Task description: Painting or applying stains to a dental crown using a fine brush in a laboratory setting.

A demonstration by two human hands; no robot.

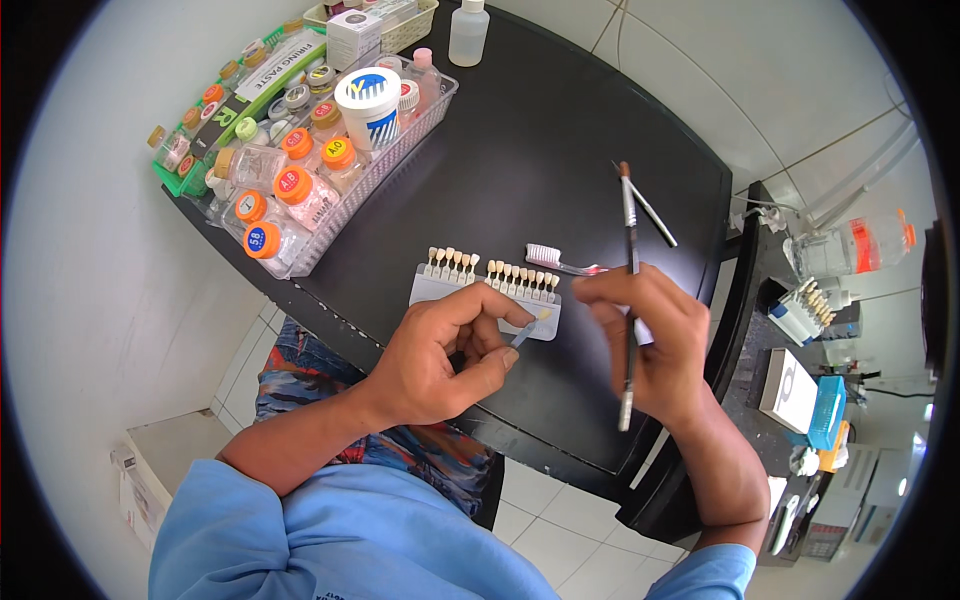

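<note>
My left hand is closed over the table's near edge, pinching a thin grey holder with a small yellowish tooth-like piece at its tip. To the right, my right hand grips a slim brush upright in the picture, its brown bristles pointing away from me. Behind my left hand lies a dental shade guide, a pale plate with a row of tooth-coloured tabs. A toothbrush rests just beyond it, its handle partly hidden by my right hand.
A second thin brush lies on the black table. At the far left, a clear plastic basket holds several orange-capped jars and a white tub. A squeeze bottle stands at the back. A side counter carries boxes and a bottle.
</note>
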